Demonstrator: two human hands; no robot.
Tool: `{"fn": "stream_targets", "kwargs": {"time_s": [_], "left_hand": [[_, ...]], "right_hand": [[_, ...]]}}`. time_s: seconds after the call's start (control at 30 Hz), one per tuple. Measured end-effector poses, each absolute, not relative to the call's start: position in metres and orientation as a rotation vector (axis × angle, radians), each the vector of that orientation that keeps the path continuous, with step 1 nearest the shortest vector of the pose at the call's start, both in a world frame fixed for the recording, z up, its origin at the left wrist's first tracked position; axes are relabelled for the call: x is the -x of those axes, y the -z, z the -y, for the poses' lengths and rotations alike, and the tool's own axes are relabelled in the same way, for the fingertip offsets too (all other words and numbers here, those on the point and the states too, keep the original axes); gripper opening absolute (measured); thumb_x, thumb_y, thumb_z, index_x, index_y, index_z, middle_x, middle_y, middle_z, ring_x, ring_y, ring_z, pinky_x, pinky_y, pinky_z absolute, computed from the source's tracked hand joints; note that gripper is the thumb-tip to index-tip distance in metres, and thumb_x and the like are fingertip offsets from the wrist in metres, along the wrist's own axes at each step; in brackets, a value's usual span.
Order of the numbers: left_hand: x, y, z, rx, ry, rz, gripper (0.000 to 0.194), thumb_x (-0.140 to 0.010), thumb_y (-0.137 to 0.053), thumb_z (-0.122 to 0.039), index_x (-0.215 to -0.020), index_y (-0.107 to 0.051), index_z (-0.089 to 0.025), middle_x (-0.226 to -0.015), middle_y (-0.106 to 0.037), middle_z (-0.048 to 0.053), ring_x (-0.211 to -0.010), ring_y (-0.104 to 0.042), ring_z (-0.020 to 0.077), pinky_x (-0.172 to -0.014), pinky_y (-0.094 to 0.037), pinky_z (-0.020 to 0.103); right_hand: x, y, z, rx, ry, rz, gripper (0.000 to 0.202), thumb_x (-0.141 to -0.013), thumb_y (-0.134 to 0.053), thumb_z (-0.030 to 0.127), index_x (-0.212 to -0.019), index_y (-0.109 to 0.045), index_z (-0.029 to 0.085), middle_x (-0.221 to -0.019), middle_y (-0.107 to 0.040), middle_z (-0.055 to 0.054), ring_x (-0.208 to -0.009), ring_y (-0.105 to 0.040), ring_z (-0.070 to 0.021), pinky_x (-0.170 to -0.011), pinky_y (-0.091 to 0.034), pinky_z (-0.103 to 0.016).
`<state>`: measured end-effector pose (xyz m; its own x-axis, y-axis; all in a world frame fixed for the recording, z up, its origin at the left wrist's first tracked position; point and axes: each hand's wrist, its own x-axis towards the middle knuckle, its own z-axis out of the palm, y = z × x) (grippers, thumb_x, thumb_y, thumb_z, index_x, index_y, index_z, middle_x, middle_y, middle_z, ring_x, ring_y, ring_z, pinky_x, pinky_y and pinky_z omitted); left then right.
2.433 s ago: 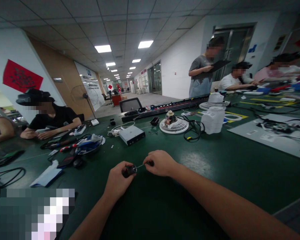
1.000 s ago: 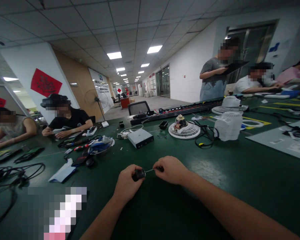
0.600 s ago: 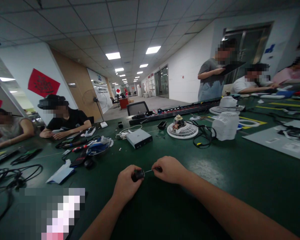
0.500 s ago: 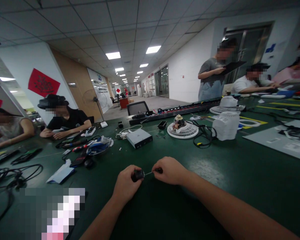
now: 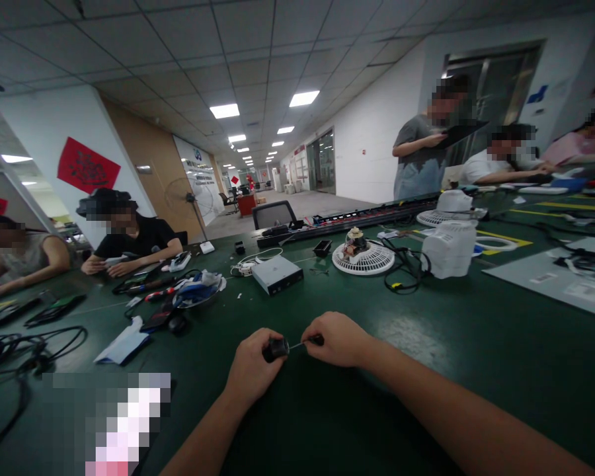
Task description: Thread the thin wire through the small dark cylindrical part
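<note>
My left hand (image 5: 252,365) is closed around a small black cylindrical part (image 5: 276,349), its round end turned to the right. In my right hand (image 5: 338,339) is a screwdriver (image 5: 296,345) with a thin metal shaft and a dark handle, mostly covered by my fingers. The shaft points left and its tip meets the end of the black part, though I cannot tell how deep it sits. Both hands are low over the green table (image 5: 317,410). Beyond them lies a grey optical disc drive (image 5: 277,273).
A fan's white grille with exposed motor (image 5: 363,256) and a white plastic housing (image 5: 449,248) stand at the back right. A small black tray (image 5: 322,248) lies near the drive. Tools, cloth (image 5: 198,289) and black cables (image 5: 34,350) lie left. Several people sit or stand around.
Hands, black part and screwdriver hold nearly the same place. The whole view has shifted very slightly.
</note>
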<state>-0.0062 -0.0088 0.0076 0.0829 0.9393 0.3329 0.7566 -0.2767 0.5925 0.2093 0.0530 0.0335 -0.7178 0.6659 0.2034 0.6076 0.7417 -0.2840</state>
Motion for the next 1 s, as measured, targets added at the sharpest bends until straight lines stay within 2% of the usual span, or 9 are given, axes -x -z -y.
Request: {"fn": "stream_targets", "kwargs": {"time_s": [0.2,0.33,0.57,0.7,1.0], "left_hand": [[0.0063,-0.0062,0.0078,-2.12,-0.968,-1.708,0.022,-0.072,-0.064,-0.018,-0.093,-0.067,-0.022,-0.091,-0.071,0.003,-0.081,-0.066,0.0196,-0.073,-0.05,0.032],[0.0065,-0.0065,0.008,-2.118,-0.965,-1.678,0.022,-0.072,-0.065,-0.017,-0.094,-0.067,-0.022,-0.091,-0.071,0.003,-0.082,-0.066,0.0199,-0.074,-0.051,0.032],[0.0057,-0.0096,0.009,-2.192,-0.972,-1.666,0.022,-0.074,-0.064,-0.016,-0.094,-0.067,-0.023,-0.093,-0.07,0.002,-0.085,-0.066,0.0195,-0.077,-0.051,0.032],[0.006,-0.0092,0.0088,-2.23,-0.95,-1.646,0.021,-0.075,-0.062,-0.014,-0.094,-0.066,-0.023,-0.095,-0.069,0.002,-0.087,-0.065,0.0194,-0.078,-0.05,0.031],[0.0075,-0.0106,0.0092,-2.269,-0.93,-1.67,0.022,-0.077,-0.062,-0.016,-0.097,-0.067,-0.023,-0.1,-0.069,0.003,-0.092,-0.064,0.0205,-0.083,-0.05,0.033]], "right_hand": [[-0.2077,-0.0337,-0.0526,1.075,-0.181,2.586,0.026,-0.081,-0.054,0.032,-0.093,-0.077,0.027,-0.081,-0.074,-0.002,-0.073,-0.064,-0.0181,-0.063,-0.04,-0.026],[-0.2082,-0.033,-0.0534,1.001,-0.322,2.621,0.026,-0.081,-0.054,0.03,-0.094,-0.077,0.028,-0.079,-0.074,0.0,-0.069,-0.064,-0.0158,-0.061,-0.04,-0.025],[-0.2071,-0.0332,-0.0523,1.058,-0.374,2.562,0.028,-0.08,-0.053,0.03,-0.093,-0.078,0.028,-0.077,-0.074,0.0,-0.064,-0.062,-0.0148,-0.058,-0.04,-0.024],[-0.2063,-0.0346,-0.05,1.123,-0.319,2.527,0.028,-0.08,-0.052,0.031,-0.093,-0.078,0.028,-0.08,-0.075,0.0,-0.068,-0.063,-0.0161,-0.061,-0.041,-0.025],[-0.2085,-0.0362,-0.0528,1.111,-0.477,2.54,0.03,-0.081,-0.052,0.029,-0.096,-0.078,0.028,-0.08,-0.075,0.0,-0.066,-0.063,-0.0147,-0.059,-0.041,-0.023]]}}
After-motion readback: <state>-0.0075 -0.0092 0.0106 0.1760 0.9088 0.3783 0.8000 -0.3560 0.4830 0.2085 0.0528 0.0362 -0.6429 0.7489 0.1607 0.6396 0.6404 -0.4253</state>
